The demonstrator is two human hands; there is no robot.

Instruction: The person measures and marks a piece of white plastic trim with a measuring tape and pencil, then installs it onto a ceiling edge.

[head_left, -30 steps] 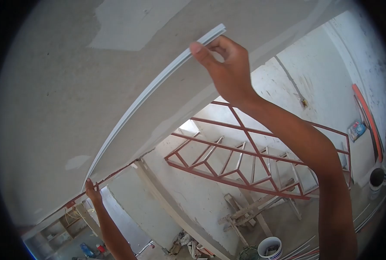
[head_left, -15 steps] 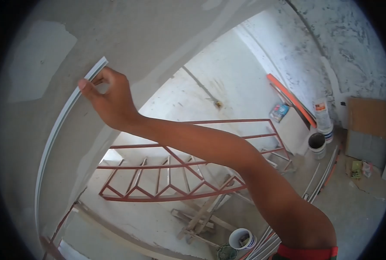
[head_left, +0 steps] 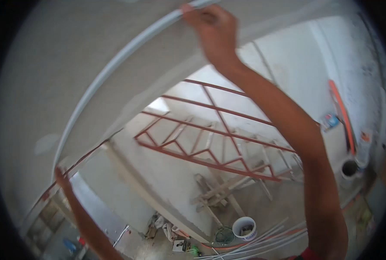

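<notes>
A long, thin white trim strip bows along the grey ceiling surface. Near its upper end, my right hand pinches it between thumb and fingers, with the arm raised from the lower right. At the lower left, my left hand is closed at the strip's other end; blur hides exactly how the fingers sit on it. The grey ceiling surface carries paler patches and lies right behind the strip.
Below hangs or stands a red-brown metal frame with zigzag bars. Under it are wooden trestle pieces, a white bucket and several long pale strips on the floor. An orange pipe leans at the right.
The view has shifted, and my right hand with the strip now appears higher and further right. My left hand has come into view at the strip's lower end.
</notes>
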